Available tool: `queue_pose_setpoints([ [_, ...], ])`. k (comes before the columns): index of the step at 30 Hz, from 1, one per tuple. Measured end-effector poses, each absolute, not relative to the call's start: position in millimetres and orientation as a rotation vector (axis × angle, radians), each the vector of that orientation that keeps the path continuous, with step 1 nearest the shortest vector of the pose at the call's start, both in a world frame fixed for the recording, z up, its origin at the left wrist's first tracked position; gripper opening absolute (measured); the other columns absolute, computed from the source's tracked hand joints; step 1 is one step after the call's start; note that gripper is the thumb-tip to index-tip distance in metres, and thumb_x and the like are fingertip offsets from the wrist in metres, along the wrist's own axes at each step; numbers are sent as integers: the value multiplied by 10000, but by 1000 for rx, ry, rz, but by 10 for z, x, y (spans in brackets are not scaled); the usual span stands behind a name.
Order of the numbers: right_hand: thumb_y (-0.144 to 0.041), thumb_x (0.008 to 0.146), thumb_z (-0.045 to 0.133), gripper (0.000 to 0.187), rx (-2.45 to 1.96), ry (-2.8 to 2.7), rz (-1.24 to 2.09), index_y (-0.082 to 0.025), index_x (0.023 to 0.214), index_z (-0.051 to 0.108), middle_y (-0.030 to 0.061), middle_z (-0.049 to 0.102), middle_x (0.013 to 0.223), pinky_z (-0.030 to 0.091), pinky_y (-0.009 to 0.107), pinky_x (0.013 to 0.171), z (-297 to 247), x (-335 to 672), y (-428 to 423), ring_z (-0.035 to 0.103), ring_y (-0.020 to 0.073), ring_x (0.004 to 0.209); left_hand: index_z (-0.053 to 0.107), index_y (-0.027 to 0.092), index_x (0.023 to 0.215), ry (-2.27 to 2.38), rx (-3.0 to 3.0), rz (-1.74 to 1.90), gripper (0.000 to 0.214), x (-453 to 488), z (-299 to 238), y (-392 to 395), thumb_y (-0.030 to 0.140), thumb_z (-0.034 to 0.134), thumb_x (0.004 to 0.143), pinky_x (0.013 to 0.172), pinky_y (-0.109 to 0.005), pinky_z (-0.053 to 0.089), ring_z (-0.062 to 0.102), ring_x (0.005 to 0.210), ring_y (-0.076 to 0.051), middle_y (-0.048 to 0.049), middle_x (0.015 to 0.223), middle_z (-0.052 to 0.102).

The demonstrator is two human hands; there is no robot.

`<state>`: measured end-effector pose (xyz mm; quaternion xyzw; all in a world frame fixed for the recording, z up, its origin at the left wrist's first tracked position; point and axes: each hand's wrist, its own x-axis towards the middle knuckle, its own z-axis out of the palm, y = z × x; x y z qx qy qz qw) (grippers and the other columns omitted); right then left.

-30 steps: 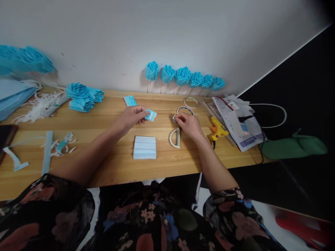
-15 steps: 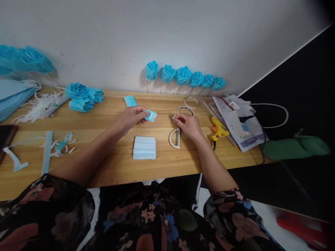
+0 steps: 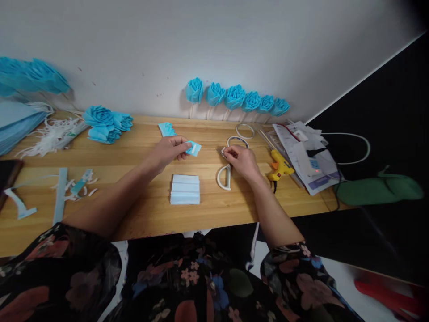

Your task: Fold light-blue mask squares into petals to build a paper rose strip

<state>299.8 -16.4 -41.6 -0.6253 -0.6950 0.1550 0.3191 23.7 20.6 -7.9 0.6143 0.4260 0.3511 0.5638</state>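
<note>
Because our left hand (image 3: 172, 148) pinches the small blue fabric piece (image 3: 193, 148) between thumb and fingers at its left end, its right end, marked with a whitish patch, points towards our right hand (image 3: 241, 160); we judge that this grip leaves that end exposed. Our right hand is drawn together at the fingertips around a small pale bit (image 3: 223, 151), too small for us to identify. Both hands are over the middle of the wooden table (image 3: 214, 211), well apart from each other. We find the folded pale-blue stack (image 3: 185, 190) nearer, between our forearms, probably set there for easy reach.

Just near of our right hand lies a white D-shaped loop (image 3: 229, 178), possibly a scissors handle, while two rings (image 3: 244, 137), perhaps tape rolls, crowd its far side. To the right, the yellow glue gun (image 3: 280, 165) and papers (image 3: 317, 184) limit our elbow room.

A jagged-edged blue strip (image 3: 166, 129) lies just far of our left hand. Along the wall, blue fabric roses (image 3: 234, 96) lean on thin stems, presumably to protect their heads. On the left, we see more roses (image 3: 99, 115) and pale offcuts (image 3: 80, 185).
</note>
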Motion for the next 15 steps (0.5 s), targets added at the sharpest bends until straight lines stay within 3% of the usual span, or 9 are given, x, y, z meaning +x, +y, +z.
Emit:
queue_pose_setpoints([
  [15, -273, 891, 548, 140, -1711, -1844, 389, -204, 841, 659, 57, 734, 852, 433, 313, 718, -390, 2991, -160, 622, 188, 748, 616, 160, 694, 993, 1457, 825, 240, 230, -78, 211, 372, 678, 789, 569, -234, 413, 518, 539, -89, -1, 604, 608],
])
